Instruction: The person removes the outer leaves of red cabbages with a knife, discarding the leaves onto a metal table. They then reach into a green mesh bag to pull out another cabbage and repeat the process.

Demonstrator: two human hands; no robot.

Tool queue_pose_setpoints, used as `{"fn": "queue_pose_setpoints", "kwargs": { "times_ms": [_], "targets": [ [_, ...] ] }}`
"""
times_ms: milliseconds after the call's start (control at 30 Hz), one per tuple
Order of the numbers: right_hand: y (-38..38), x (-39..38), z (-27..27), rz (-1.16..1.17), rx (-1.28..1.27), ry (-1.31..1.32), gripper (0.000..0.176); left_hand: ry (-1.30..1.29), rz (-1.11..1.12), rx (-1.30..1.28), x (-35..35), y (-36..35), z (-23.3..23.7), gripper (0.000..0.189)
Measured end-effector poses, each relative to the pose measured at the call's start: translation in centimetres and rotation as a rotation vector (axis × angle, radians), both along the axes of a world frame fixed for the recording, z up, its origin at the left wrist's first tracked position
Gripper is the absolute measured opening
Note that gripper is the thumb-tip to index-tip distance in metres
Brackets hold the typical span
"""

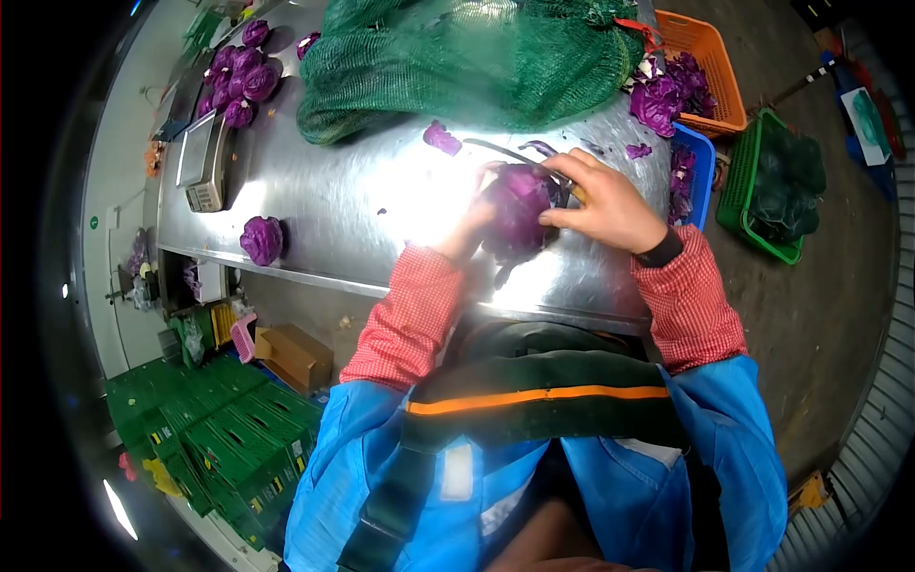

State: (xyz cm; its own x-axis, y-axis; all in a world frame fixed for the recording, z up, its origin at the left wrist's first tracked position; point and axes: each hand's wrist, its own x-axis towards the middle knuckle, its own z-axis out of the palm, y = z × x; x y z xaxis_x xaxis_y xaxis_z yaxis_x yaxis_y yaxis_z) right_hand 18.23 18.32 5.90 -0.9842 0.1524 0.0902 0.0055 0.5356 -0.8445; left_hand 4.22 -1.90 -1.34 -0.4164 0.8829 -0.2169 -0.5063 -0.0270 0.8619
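Standing by the steel table (362, 205), I see the person bent over a red cabbage (519, 217) that sits near the table's front edge, right in the glare of the lamp. The left hand (475, 217) cups the head from its left side, fingers wrapped around the curve and pressed to it, though the glare washes out much of that hand. The right hand (605, 205) lies against the cabbage's upper right side and is closed around the handle of a knife (507, 151). The dark, thin blade runs from that fist across the top of the head toward the left. So the cabbage sits squeezed between the two hands, touching both, with the right wrist (a dark band on it) just beside it.

Behind the hands a big green net sack (457, 57) slumps across the table, and a torn leaf scrap (441, 138) lies between the sack and the cabbage. To the right of the sack, trimmed leaves (667, 95) are heaped at the table's end, spilling into an orange crate (710, 43) and a blue crate (702, 167). A green crate (762, 238) stands on the floor next to those. Well off to the left, a lone cabbage (262, 238) rests near the table's front edge, a scale (205, 162) stands behind it, and a heap of cabbages (238, 81) lies at the far corner.
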Motion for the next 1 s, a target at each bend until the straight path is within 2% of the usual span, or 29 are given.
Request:
{"fn": "queue_pose_setpoints", "kwargs": {
  "times_ms": [100, 200, 267, 500, 600, 700, 800, 833, 933, 1000],
  "targets": [
    [0.7, -0.5, -0.4, 0.082, -0.019, -0.024, 0.037, -0.018, -0.036, 0.013, -0.2, -0.4, -0.9, 0.089],
    [1.1, -0.5, -1.7, 0.150, -0.086, -0.010, 0.037, 0.034, -0.026, -0.027, -0.2, -0.9, -2.4, 0.088],
    [0.8, -0.3, -1.9, 0.100, -0.153, -0.046, 0.035, 0.011, 0.008, -0.045, -0.1, -1.2, -2.5, 0.087],
    [1.3, 0.0, -2.9, 0.150, -0.321, -0.081, 0.030, -0.106, 0.020, -0.089, 0.0, -2.0, -0.1, 0.084],
    [1.5, 0.6, -2.5, 0.205, -0.234, -0.094, 0.024, -0.276, 0.110, -0.092, 0.6, -1.4, -0.3, 0.082],
    [1.3, 1.7, -2.6, 0.165, -0.235, -0.081, 0.020, -0.550, 0.243, -0.069, 1.6, -0.5, -0.6, 0.081],
    [1.5, 3.7, -2.6, 0.137, -0.334, -0.094, 0.017, -0.755, 0.314, -0.053, 2.3, 0.3, -0.4, 0.080],
    [1.7, 4.4, -2.6, 0.128, -0.365, -0.098, 0.016, -0.738, 0.315, -0.035, 2.4, 0.4, -0.4, 0.079],
    [2.7, 5.6, -2.6, -0.026, -0.665, -0.352, 0.016, -0.567, 0.317, 0.015, 2.8, 0.8, -1.3, 0.077],
    [3.2, 6.1, -3.4, -0.107, -0.915, -0.317, 0.018, -0.430, 0.310, 0.041, 3.2, 1.1, -2.0, 0.075]
  ]
}}
